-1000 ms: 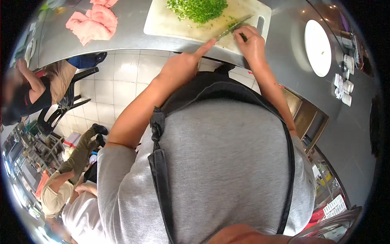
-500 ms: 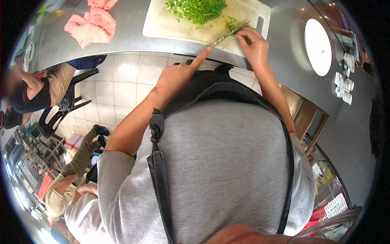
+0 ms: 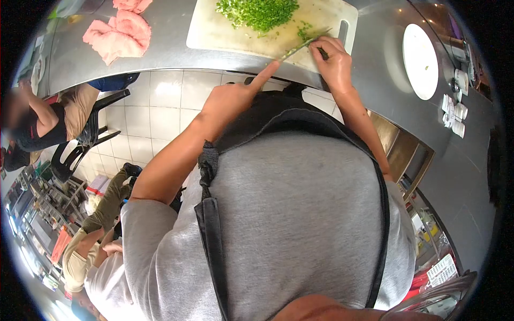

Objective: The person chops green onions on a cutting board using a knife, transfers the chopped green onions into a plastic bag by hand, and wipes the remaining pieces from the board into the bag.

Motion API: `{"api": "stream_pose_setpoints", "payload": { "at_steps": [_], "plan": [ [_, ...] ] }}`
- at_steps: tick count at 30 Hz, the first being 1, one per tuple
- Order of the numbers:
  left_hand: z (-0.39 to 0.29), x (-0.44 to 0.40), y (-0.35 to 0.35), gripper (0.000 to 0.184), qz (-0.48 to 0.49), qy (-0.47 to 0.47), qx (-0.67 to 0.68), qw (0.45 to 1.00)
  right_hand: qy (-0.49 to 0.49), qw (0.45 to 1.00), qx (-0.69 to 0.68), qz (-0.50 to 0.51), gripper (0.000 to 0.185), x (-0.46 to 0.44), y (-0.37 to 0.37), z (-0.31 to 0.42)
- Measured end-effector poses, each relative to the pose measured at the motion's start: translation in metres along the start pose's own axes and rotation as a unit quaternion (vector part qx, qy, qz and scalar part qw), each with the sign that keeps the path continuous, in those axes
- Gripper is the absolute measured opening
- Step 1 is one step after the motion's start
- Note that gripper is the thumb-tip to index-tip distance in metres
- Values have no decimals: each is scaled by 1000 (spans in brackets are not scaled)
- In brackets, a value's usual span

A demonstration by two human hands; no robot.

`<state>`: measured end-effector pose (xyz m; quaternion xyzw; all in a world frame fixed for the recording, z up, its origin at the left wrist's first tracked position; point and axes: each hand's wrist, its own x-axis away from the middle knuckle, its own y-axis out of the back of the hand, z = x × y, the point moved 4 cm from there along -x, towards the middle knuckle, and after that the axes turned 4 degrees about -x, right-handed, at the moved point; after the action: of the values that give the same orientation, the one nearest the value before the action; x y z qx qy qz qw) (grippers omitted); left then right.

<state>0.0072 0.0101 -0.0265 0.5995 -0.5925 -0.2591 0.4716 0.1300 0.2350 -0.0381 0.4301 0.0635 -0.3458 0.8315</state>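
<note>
My left hand point(image 3: 228, 101) is closed round a knife's handle, which the hand hides, with the index finger stretched along the blade. The knife point(image 3: 297, 48) has its thin blade slanting up to the right over a white cutting board point(image 3: 214, 41). My right hand point(image 3: 335, 65) pinches a small dark green bunch of herb stalks point(image 3: 323, 53) beside the blade. Near the knife tip lie a few loose green bits point(image 3: 304, 31). A large heap of chopped green herbs point(image 3: 259, 13) covers the far middle of the board.
Crumpled pink cloths point(image 3: 119, 37) lie left of the board on the metal counter point(image 3: 171, 56). To the right stand a white oval plate point(image 3: 420, 61) and stacked small white dishes point(image 3: 458, 109). Other people point(image 3: 40, 115) and a black chair point(image 3: 67, 160) are at the left.
The hands and knife keep almost the same place, with only a tiny shift. At the left, a seated person's arm has moved slightly. The whole view has shifted very little.
</note>
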Motion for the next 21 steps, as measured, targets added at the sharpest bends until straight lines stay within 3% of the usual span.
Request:
{"api": "stream_pose_setpoints", "payload": {
  "at_steps": [9, 18, 21],
  "plan": [
    [-10, -1, 15, 93, -5, 1, -41, 999, 1, 1000, 15, -8, 6, 1, -1, -3],
    [-6, -17, 15, 87, -26, 2, 30, 999, 10, 1000, 10, -6, 7, 5, 0, -1],
    [12, -9, 22, 85, -104, 7, 30, 994, 20, 1000, 4, -3, 7, 7, 2, 1]
  ]
}}
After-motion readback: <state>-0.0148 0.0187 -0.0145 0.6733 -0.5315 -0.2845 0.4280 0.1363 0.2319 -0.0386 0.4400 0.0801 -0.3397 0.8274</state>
